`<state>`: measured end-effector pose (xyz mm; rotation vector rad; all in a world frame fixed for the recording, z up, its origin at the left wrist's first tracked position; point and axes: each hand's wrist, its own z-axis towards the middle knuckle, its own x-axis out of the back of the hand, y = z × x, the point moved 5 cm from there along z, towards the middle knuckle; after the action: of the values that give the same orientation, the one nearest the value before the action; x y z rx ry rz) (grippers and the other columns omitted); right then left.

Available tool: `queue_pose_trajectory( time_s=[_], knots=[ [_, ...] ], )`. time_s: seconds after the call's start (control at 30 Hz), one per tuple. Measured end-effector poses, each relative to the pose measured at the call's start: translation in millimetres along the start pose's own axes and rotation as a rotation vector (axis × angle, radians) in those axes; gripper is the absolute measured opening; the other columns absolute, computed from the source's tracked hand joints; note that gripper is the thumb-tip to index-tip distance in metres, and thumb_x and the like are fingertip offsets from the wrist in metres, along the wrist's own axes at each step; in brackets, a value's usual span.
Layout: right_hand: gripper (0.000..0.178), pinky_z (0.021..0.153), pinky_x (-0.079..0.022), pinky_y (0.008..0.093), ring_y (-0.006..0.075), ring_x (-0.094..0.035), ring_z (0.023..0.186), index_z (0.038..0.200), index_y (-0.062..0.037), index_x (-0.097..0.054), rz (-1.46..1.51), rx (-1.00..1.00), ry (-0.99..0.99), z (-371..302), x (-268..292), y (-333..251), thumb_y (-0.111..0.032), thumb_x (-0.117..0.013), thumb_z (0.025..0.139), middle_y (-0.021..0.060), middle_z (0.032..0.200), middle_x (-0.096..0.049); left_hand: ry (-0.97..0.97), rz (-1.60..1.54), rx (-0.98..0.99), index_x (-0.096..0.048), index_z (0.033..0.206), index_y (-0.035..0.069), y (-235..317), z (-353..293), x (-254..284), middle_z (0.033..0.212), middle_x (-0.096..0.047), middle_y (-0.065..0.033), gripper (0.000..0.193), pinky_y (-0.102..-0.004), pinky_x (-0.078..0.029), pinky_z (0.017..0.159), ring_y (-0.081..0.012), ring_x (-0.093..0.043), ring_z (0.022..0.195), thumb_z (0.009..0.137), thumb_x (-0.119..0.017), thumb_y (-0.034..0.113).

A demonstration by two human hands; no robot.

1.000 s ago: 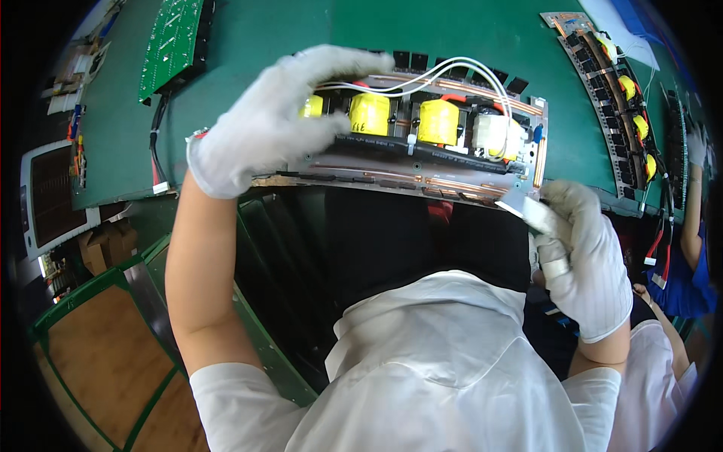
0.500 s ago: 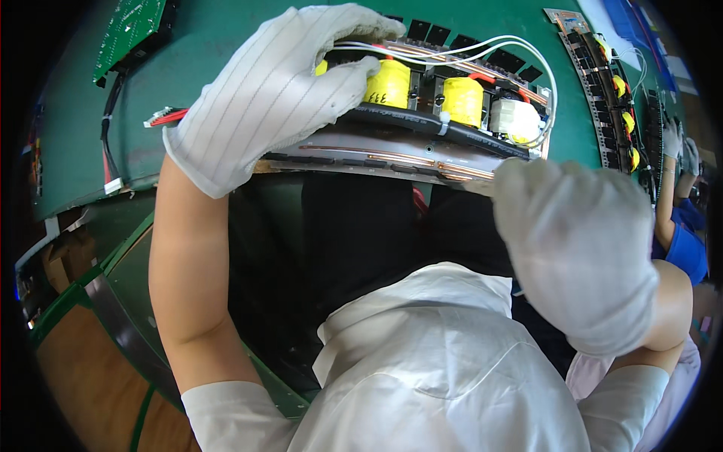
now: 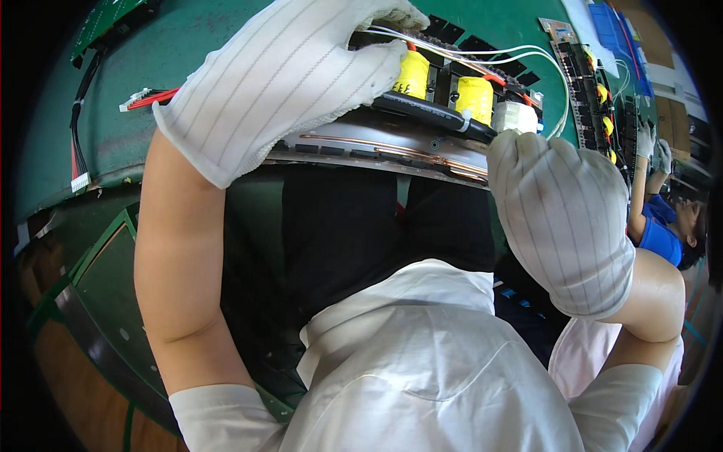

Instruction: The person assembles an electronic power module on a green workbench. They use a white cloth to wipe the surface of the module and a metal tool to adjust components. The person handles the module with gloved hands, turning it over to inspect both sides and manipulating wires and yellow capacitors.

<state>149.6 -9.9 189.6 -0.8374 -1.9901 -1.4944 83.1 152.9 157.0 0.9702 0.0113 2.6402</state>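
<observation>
In front of me lies a long circuit board assembly (image 3: 354,145) with copper strips along its near edge. It carries yellow-wrapped coils (image 3: 474,98), a white-wrapped coil (image 3: 515,117) and a thick black sleeved cable (image 3: 429,111). My left hand (image 3: 279,83), in a white striped glove, grips over its left part, thumb beside a yellow coil and fingers toward the far side. Thin white wires (image 3: 520,50) loop rightward from near those fingers. My right hand (image 3: 561,218), gloved too, is closed in a fist at the near right corner; whatever it holds is hidden.
A red-and-white wire lead (image 3: 149,99) sticks out left of my left hand. Farther left are a green circuit board (image 3: 109,26) and a black cable with a white connector (image 3: 80,181). A similar assembly (image 3: 584,87) lies at right, near a co-worker's gloved hands (image 3: 646,140).
My right hand has moved up and slightly left against the board's near right corner, and is no longer blurred. The view has shifted a little; my left hand keeps its grip.
</observation>
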Motion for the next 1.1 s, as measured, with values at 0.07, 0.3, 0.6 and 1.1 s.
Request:
queue_pose_trajectory(
  time_s=[0.07, 0.3, 0.6, 1.1],
  knots=[
    [0.009, 0.051, -0.041, 0.0281, 0.0124, -0.050, 0.058, 0.079, -0.0096, -0.052, -0.003, 0.016, 0.038, -4.8, -4.0, -0.7, -0.015, -0.059, 0.078, 0.0006, 0.066, -0.044, 0.036, 0.041, -0.049, -0.062, 0.098, -0.004, -0.5, -0.8, -5.9, 0.102, -0.063, -0.0128, 0.023, -0.0300, -0.051, 0.076, -0.0243, -0.062, 0.088, 0.076, -0.066, 0.004],
    [0.009, 0.051, -0.041, 0.0282, 0.0119, -0.049, 0.060, 0.081, -0.0095, -0.053, -0.084, -0.042, -0.064, 8.1, 8.2, -5.0, -0.015, -0.059, 0.077, -0.0001, 0.066, -0.044, 0.026, 0.114, -0.125, -0.063, 0.093, -0.003, 3.3, -3.4, 5.8, 0.105, -0.063, -0.0136, 0.017, -0.0304, -0.051, 0.076, -0.0242, -0.063, 0.089, 0.077, -0.064, 0.004],
    [0.011, 0.051, -0.042, 0.0287, 0.0132, -0.053, 0.060, 0.083, -0.0088, -0.053, -0.051, -0.022, -0.186, 5.3, 0.0, -7.4, -0.014, -0.058, 0.075, 0.0002, 0.066, -0.049, -0.060, -0.170, 0.103, -0.059, 0.108, -0.001, -6.4, -2.4, -3.5, 0.102, -0.061, -0.0131, 0.030, -0.0332, -0.048, 0.081, -0.0278, -0.060, 0.091, 0.079, -0.063, 0.009],
    [0.010, 0.047, -0.041, 0.0315, 0.0157, -0.055, 0.058, 0.076, -0.0089, -0.052, 0.198, 0.093, -0.095, -3.1, -4.6, 1.9, -0.013, -0.058, 0.069, 0.0019, 0.064, -0.048, -0.289, -0.178, 0.356, -0.061, 0.115, 0.002, -14.2, 0.0, -13.7, 0.113, -0.063, -0.0159, 0.037, -0.0351, -0.048, 0.085, -0.0281, -0.061, 0.097, 0.079, -0.061, 0.011]
  ],
)
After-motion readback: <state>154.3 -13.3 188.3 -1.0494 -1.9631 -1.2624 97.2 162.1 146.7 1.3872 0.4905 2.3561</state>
